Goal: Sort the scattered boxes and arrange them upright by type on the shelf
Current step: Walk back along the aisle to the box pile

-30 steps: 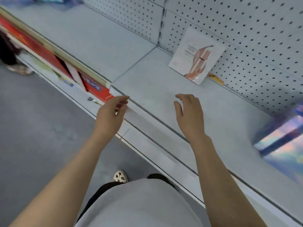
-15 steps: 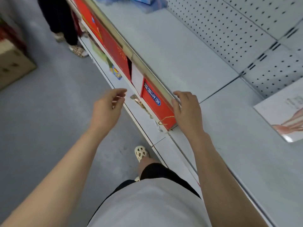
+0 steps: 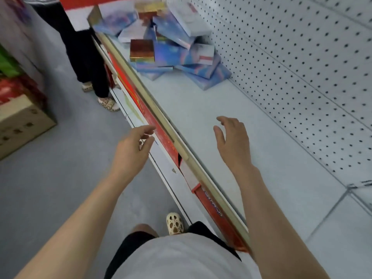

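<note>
My left hand (image 3: 133,147) hangs over the aisle by the shelf (image 3: 201,109) edge, fingers loosely curled, holding nothing. My right hand (image 3: 231,139) hovers above bare shelf, fingers spread and empty, likely readying to reach. The boxes (image 3: 167,49) lie well ahead in a jumbled heap against the pegboard (image 3: 291,57), flat or tilted, none upright yet. Another person's legs (image 3: 86,57) stand nearby.

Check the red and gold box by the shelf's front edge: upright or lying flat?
Lying flat. The red and gold box rests broad face up on blue boxes in the pile; neither hand touches it.
</note>
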`<state>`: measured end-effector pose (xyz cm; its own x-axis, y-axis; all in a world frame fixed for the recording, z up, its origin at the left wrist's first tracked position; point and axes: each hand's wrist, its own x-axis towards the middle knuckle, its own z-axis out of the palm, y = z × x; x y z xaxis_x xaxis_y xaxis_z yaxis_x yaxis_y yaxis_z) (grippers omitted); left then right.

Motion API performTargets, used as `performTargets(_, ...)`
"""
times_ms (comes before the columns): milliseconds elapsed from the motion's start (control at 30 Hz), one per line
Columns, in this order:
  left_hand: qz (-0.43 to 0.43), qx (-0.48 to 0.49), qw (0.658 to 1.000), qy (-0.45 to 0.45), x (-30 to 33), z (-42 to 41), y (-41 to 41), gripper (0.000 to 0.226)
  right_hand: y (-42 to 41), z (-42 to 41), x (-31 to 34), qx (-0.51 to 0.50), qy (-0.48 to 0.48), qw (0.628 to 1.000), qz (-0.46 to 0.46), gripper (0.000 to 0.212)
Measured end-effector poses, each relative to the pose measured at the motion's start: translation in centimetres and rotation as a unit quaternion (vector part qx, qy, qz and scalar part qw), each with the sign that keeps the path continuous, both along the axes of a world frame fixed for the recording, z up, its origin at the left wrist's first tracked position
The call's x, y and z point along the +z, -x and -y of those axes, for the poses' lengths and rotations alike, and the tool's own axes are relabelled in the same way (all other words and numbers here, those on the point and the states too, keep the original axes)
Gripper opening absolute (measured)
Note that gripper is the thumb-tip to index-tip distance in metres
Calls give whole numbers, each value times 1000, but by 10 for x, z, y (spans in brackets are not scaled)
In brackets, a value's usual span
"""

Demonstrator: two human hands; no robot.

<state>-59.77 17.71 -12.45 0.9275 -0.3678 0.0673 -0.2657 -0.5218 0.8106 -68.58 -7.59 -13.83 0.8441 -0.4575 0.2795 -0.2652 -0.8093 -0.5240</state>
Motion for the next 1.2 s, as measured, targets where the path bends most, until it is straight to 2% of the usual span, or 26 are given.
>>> performTargets(300, 50, -78, 996, -18, -10, 13, -184, 30, -220, 37, 26, 6, 47, 999, -1, 34)
performTargets(467, 66, -132, 988, -35, -5, 12, -291, 31, -342, 55, 34, -65, 58, 995, -47, 44)
performTargets(633, 88, -177, 978, -61, 8, 15, -383, 30, -422, 66, 25, -105, 48, 986, -119, 60)
performTargets(700, 96, -193, 974, -72, 13, 22, -411, 30, -438, 68, 18, -122, 28, 983, -136, 59)
performTargets(800, 97, -222, 967, -77, 19, 40, -439, 33, -439, 63, 12, -145, 15, 983, -107, 53)
performTargets(1033, 139, -249, 957, -55, 28, 109, -464, 39, -408, 9, 5, -134, 122, 983, 26, 40)
performTargets(1133, 134, -262, 952, -83, 25, 136, -469, 49, -406, 14, 14, -166, 57, 984, 41, 38)
performTargets(1167, 130, -274, 947, -102, 23, 144, -471, 50, -407, 21, 17, -202, 31, 979, 16, 44)
performTargets(1200, 134, -284, 942, -118, 21, 149, -471, 50, -408, 30, 20, -241, -4, 970, -21, 61)
